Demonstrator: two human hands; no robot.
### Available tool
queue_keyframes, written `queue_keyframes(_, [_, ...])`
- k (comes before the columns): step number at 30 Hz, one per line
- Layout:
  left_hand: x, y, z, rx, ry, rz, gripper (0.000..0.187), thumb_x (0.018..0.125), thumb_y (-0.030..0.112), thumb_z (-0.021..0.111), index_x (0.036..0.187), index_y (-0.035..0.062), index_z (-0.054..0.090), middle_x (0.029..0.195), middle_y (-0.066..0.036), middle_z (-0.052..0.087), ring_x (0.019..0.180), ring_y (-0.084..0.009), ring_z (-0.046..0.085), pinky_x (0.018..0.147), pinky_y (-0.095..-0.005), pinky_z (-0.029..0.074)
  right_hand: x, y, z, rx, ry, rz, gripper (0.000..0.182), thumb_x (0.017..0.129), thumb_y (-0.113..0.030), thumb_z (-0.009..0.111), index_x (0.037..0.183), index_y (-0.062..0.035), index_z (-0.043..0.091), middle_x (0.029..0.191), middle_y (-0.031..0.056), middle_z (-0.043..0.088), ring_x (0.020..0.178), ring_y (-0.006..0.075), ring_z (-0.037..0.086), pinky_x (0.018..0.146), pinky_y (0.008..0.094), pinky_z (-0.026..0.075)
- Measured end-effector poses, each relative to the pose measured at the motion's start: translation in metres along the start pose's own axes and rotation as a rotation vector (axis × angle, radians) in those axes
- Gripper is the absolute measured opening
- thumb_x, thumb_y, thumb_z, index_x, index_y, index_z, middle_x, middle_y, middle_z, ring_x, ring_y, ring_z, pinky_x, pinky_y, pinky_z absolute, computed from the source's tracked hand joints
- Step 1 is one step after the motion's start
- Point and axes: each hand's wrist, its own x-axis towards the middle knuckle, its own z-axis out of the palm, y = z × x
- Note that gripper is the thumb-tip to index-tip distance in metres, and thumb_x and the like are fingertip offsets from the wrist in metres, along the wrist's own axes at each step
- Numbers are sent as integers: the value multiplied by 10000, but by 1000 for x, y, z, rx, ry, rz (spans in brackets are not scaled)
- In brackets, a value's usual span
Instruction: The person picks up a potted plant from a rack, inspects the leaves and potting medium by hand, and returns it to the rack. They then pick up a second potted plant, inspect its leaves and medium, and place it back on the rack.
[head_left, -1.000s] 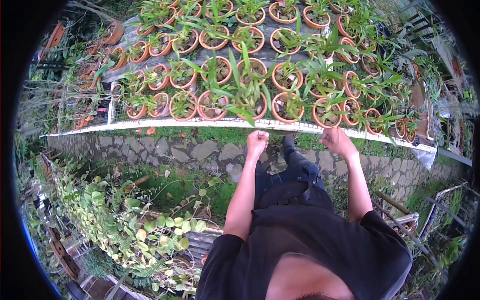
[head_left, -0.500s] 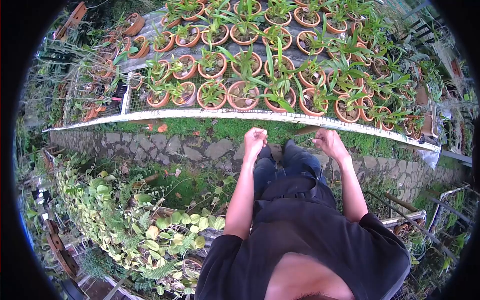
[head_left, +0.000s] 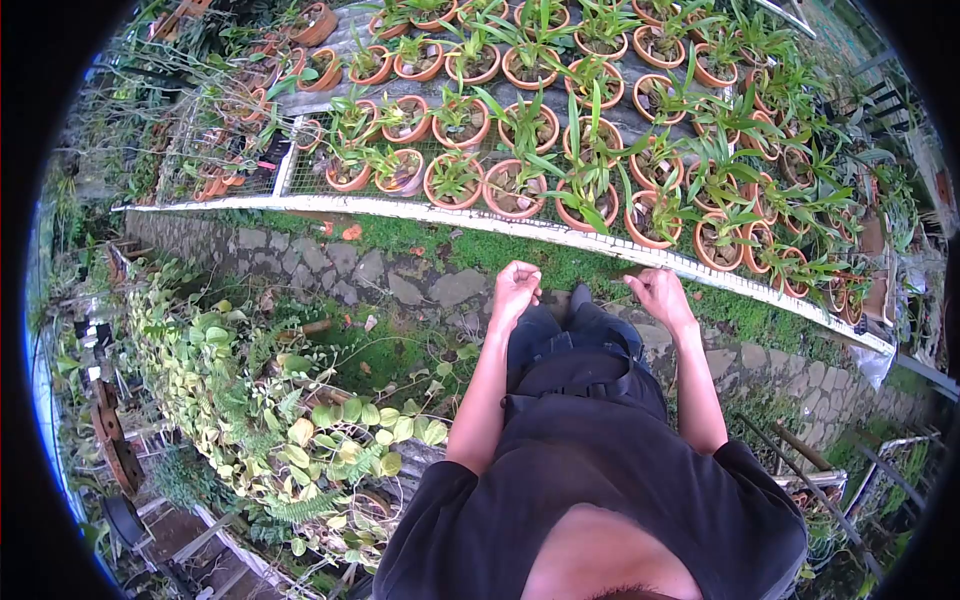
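Observation:
My left hand is raised in front of my body with its fingers curled together. Level with it, my right hand is also closed, its thumb lying toward the left hand. The two hands are apart, and I cannot tell whether anything small is in them. Just beyond both runs the white front edge of a wire-mesh bench. On the bench stand rows of terracotta pots with strap-leaved green plants; the closest to my hands are one pot and another pot.
Below the bench lies a stone path bordered by green moss. A leafy bed of yellow-green vines spreads at the left. Metal rails stand at the lower right, and a clear plastic sheet hangs at the bench's right corner.
The view has turned, so the bench now slopes down to the right. My right hand appears slightly lower; both hands stay closed and apart.

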Motion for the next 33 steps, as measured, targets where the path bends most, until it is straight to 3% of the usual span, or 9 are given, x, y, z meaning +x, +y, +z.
queue_keyframes(7, [16, 5, -24, 58, -77, -27, 167, 966, 172, 648, 871, 35, 662, 589, 18, 553, 466, -45, 485, 412, -225, 381, 8, -2, 13, 144, 36, -15, 109, 815, -76, 669, 822, 32, 667, 732, 187, 679, 741, 315, 690, 688, 419, 523])
queue_keyframes(11, [48, 1, -48, 53, -110, -16, 228, 959, 222, 670, 805, 61, 624, 575, 31, 524, 451, -53, 468, 405, -233, 370, 28, -31, 15, 185, 59, 11, 53, 826, 1, 638, 864, 36, 628, 696, 163, 667, 706, 263, 697, 672, 391, 526])
queue_keyframes(13, [59, 13, -59, 56, -159, -32, 221, 933, 199, 705, 804, 53, 599, 635, 20, 569, 507, -51, 495, 464, -216, 412, 38, -39, 25, 253, 63, 28, 53, 833, 9, 641, 876, 34, 623, 683, 152, 664, 675, 244, 692, 659, 375, 525])
queue_keyframes(18, [97, 29, -98, 128, -286, -14, 178, 873, 151, 766, 839, 39, 632, 702, -5, 624, 570, -71, 552, 499, -226, 453, 53, -78, 59, 245, 112, 146, 125, 859, -46, 689, 842, 55, 618, 667, 145, 675, 632, 210, 683, 623, 348, 525])
queue_keyframes(23, [136, 46, -143, 189, -376, -1, 176, 868, 170, 773, 843, 36, 661, 715, -13, 650, 594, -70, 566, 514, -232, 456, 69, -127, 84, 236, 85, 196, 122, 907, -27, 648, 844, 66, 600, 692, 139, 691, 646, 179, 696, 608, 309, 541])
queue_keyframes(28, [154, 60, -172, 190, -384, -12, 159, 916, 188, 713, 878, 40, 667, 748, -17, 673, 632, -72, 595, 545, -232, 466, 69, -162, 96, 278, 104, 269, 196, 932, -93, 636, 819, 66, 614, 661, 137, 686, 628, 190, 694, 608, 330, 538])
queue_keyframes(31, [163, 64, -176, 228, -439, -68, 140, 951, 175, 663, 903, 43, 661, 771, -15, 671, 658, -72, 600, 570, -230, 475, 65, -173, 97, 111, 133, 287, 292, 942, -174, 637, 764, 57, 622, 614, 129, 667, 601, 208, 685, 598, 346, 527])
queue_keyframes(33, [162, 68, -172, 252, -474, -94, 145, 1000, 175, 574, 925, 58, 620, 792, -14, 651, 691, -86, 607, 592, -238, 490, 61, -177, 97, 103, 137, 357, 293, 927, -218, 650, 771, 30, 655, 635, 132, 679, 645, 246, 699, 646, 366, 533])
